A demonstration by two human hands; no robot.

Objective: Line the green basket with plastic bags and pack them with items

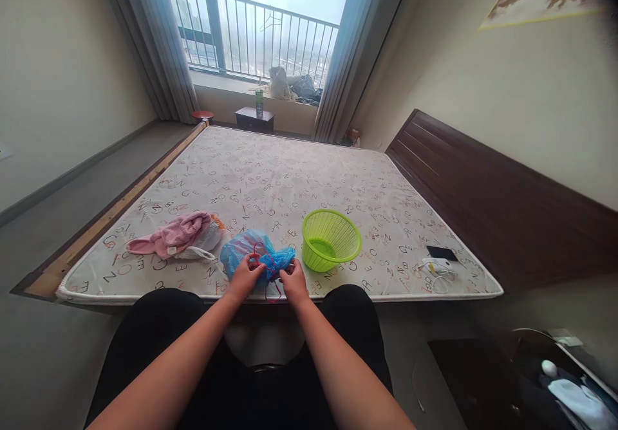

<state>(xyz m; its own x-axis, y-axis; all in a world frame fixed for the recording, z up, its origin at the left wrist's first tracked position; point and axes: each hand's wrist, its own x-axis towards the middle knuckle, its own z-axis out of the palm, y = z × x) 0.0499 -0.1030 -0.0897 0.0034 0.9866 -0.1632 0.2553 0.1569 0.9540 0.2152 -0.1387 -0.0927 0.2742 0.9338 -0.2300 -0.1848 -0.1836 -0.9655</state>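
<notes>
A filled blue plastic bag point(239, 250) lies at the near edge of the mattress, its neck gathered and wound with a thin red string point(273, 293). My left hand point(245, 275) is closed at the tied neck, fingers pinched by the string; whether they grip string or plastic I cannot tell. On the other side, my right hand point(293, 280) pinches the bunched top of the bag. Just right of that hand stands a green plastic basket point(333, 237), upright, with nothing visible inside. Left of the bag lies a pink towel-like cloth point(178, 237) beside a clear plastic bag point(207, 235).
The letter-patterned mattress point(270, 172) stretches toward the window. A black phone point(441, 253) and a white charger with cable point(437, 266) lie at its right. The dark headboard point(473, 192) borders the right side; a small nightstand point(254, 120) with a green bottle point(259, 103) stands beyond.
</notes>
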